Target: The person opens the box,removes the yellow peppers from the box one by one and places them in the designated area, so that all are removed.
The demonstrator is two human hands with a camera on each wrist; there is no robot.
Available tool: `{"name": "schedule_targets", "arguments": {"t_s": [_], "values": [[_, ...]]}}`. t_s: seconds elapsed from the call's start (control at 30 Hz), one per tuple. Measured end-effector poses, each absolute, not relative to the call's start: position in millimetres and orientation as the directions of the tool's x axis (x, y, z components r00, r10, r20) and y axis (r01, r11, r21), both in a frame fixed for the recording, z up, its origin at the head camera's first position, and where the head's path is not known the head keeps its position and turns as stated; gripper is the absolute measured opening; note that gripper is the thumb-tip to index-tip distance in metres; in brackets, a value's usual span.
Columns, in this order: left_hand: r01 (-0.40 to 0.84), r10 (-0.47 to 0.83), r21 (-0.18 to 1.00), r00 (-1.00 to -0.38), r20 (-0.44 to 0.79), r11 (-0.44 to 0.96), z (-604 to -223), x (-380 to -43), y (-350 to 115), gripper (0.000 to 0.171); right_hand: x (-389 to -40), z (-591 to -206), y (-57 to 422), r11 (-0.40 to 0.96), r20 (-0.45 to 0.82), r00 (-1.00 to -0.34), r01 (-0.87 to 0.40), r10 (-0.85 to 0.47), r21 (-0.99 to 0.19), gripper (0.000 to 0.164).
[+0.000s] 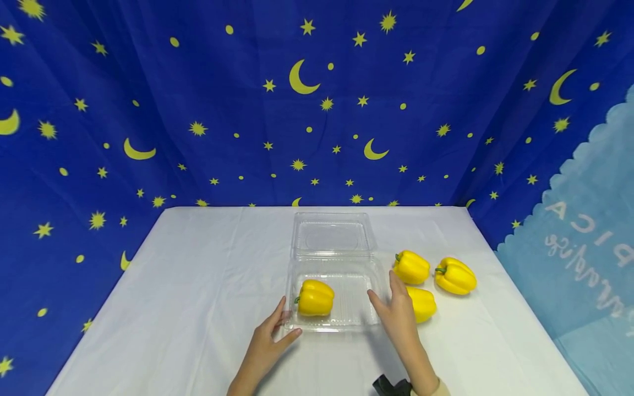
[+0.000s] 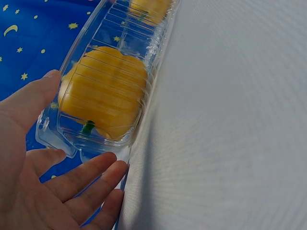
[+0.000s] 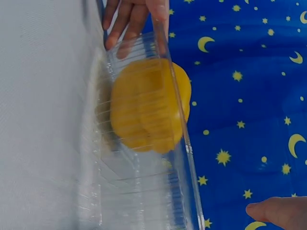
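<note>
A clear plastic clamshell container (image 1: 354,324) lies with its lid (image 1: 333,214) folded back on the white table. Inside its left half rests a yellow bell pepper (image 1: 316,298), green stem to the left. My left hand (image 1: 263,346) is at the container's front left corner, fingers spread and relaxed; in the left wrist view its thumb (image 2: 41,98) is by the rim. My right hand (image 1: 398,313) hovers near the container's right side with thumb and fingers apart, holding nothing. It partly covers a second yellow pepper (image 1: 423,304) on the table.
Two more yellow peppers stand right of the container: one pepper (image 1: 412,268) behind my right hand, another pepper (image 1: 455,276) farther right. A black object (image 1: 391,386) shows by my right wrist. Blue star-patterned cloth (image 1: 342,121) hangs behind the white table (image 1: 213,275).
</note>
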State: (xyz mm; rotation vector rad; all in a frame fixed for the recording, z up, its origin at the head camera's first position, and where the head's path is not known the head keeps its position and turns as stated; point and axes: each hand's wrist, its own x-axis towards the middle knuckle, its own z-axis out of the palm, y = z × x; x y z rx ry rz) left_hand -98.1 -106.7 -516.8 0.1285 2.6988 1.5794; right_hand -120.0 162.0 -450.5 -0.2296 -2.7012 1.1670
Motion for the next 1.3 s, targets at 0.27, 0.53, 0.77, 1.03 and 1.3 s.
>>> {"name": "schedule_targets", "arguments": {"t_s": [0.27,0.53,0.77,1.03,1.3], "values": [[0.058,0.083,0.875,-0.996,0.021,0.481,-516.5,-98.0,-107.5,0.078,-120.8,-450.4,153.0,0.705,0.139,-0.971,0.039,0.193,-0.708,0.071],[0.062,0.077,0.867,-0.997,0.027,0.494,-516.1,-97.3,-107.6,0.078,-123.1,-452.8,142.5,0.715,0.151,-0.976,0.006,0.156,-0.699,0.071],[0.069,0.086,0.867,-0.996,0.03,0.494,-517.2,-98.0,-107.8,0.078,-125.4,-456.1,134.7,0.728,0.2,-0.974,-0.06,0.108,-0.683,0.069],[0.065,0.082,0.869,-0.996,0.028,0.491,-515.9,-98.1,-108.0,0.078,-128.8,-458.3,128.4,0.726,0.261,-0.962,-0.118,0.087,-0.677,0.065],[0.069,0.082,0.867,-0.996,0.032,0.494,-516.2,-97.8,-107.4,0.078,-130.7,-459.9,119.2,0.713,0.243,-0.968,-0.126,0.063,-0.69,0.065]]}}
